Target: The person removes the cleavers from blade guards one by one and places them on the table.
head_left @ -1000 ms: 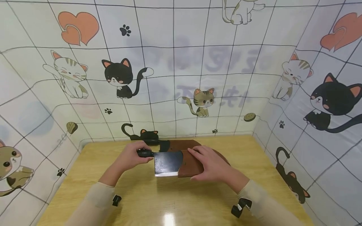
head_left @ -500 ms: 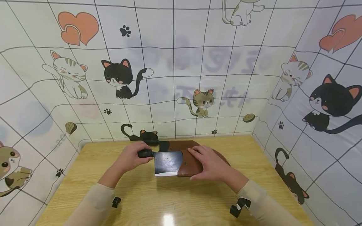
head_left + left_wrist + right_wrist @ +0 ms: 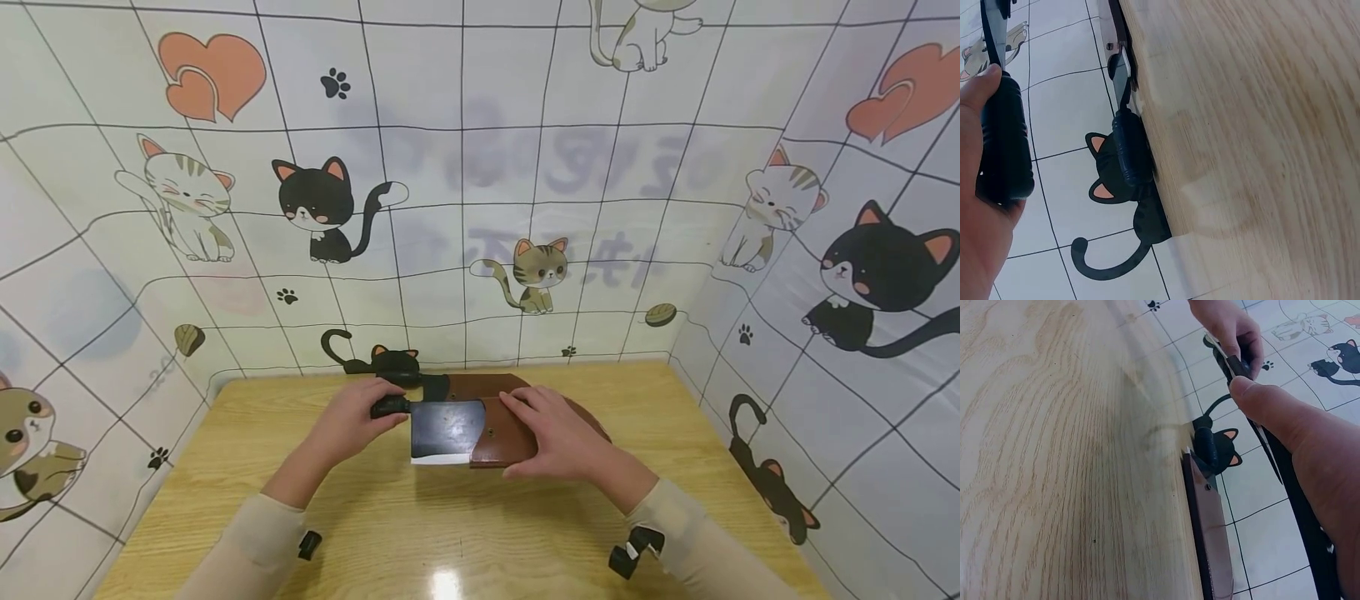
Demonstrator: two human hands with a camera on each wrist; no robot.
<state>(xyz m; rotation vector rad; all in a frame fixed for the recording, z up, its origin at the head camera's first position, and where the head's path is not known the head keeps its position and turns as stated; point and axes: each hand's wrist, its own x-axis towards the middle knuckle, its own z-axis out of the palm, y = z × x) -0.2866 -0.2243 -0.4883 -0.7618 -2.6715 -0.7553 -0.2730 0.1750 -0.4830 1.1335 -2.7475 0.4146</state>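
Note:
A cleaver [image 3: 447, 430] with a dark blade and bright edge is held above the table, its right part inside a brown leather sheath [image 3: 501, 442]. My left hand [image 3: 352, 421] grips its black handle [image 3: 1007, 134], the thumb lying along it in the left wrist view. At the other end my right hand [image 3: 558, 433] pinches the sheath, thumb below and fingers over the top. Behind lies a second knife [image 3: 1132, 147] with a black handle, its blade mostly within another brown sheath [image 3: 1213, 528]. Part of that sheath is hidden behind the right hand and the cleaver.
A light wooden table [image 3: 360, 517] spans the foreground. Around its back and sides hangs a white gridded sheet [image 3: 427, 292] printed with cartoon cats. The second knife lies near the table's back edge.
The left hand and the cleaver's handle have shifted very slightly right. Both hands keep their holds, and the second knife stays put.

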